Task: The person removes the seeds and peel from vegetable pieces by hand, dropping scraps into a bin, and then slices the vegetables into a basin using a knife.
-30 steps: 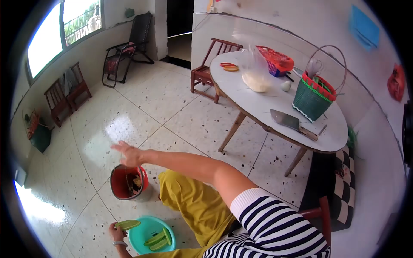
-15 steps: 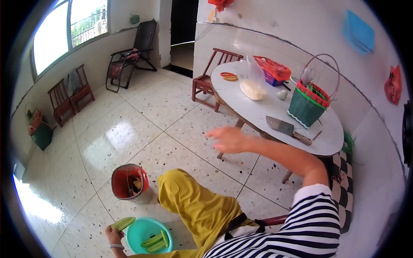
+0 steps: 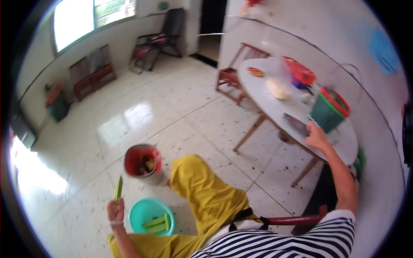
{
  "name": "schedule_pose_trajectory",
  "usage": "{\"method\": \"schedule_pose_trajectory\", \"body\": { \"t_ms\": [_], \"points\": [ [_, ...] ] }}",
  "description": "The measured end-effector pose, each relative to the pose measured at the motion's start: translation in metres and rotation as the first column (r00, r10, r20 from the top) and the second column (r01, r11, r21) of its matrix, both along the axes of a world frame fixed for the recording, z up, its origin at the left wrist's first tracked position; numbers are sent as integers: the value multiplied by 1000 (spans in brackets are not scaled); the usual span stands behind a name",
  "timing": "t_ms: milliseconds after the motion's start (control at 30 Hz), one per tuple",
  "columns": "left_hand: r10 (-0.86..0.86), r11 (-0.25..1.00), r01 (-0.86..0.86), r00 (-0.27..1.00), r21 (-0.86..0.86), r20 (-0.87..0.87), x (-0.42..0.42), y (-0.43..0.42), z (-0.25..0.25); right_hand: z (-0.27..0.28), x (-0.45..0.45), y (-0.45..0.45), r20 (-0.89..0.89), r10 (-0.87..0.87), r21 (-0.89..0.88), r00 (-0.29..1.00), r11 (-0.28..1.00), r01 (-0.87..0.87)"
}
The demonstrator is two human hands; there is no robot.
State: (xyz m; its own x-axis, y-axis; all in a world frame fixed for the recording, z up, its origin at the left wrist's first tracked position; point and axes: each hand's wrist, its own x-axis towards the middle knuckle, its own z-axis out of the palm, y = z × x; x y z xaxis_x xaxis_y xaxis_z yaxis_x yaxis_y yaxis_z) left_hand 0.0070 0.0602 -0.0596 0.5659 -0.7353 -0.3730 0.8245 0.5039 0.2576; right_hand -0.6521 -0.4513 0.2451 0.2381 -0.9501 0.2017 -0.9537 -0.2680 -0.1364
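My left hand (image 3: pixel 115 210) is closed around the lower end of a green cucumber piece (image 3: pixel 118 189), which points upward. Just right of that hand, more long green pieces (image 3: pixel 155 224) lie in a turquoise basin (image 3: pixel 134 213) on the floor. Over at the round table, my right hand (image 3: pixel 316 136) is closed on the handle of the cleaver (image 3: pixel 295 123), whose blade is at the table's near edge. The handle is mostly hidden by my fingers, and the view is blurred there.
A red bucket (image 3: pixel 143 161) with scraps stands beyond the basin. The white table (image 3: pixel 275 69) bears a green basket (image 3: pixel 328 112), a clear bag (image 3: pixel 279 88), a red-lined basket (image 3: pixel 299 71) and orange-handled scissors (image 3: pixel 255 72). Wooden chairs (image 3: pixel 92 73) line the wall.
My right hand has swung from over the bucket across to the table and taken hold of the cleaver. My left hand has raised the cucumber piece and turned it upright. The view has shifted.
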Motion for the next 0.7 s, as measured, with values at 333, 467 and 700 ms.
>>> {"method": "schedule_pose_trajectory", "body": {
  "t_ms": [333,467,700],
  "points": [
    [-29,993,-19,913,114,408,-67,28,66,-39,266,95,929,-36,310,367,618,-723],
    [107,976,-174,903,127,416,-81,43,78,-84,379,185,817,-17,576,577,102,-811],
    [71,905,-243,895,349,440,-76,61,85,-297,503,274,327,315,923,891,-306,-231]
  ]
}}
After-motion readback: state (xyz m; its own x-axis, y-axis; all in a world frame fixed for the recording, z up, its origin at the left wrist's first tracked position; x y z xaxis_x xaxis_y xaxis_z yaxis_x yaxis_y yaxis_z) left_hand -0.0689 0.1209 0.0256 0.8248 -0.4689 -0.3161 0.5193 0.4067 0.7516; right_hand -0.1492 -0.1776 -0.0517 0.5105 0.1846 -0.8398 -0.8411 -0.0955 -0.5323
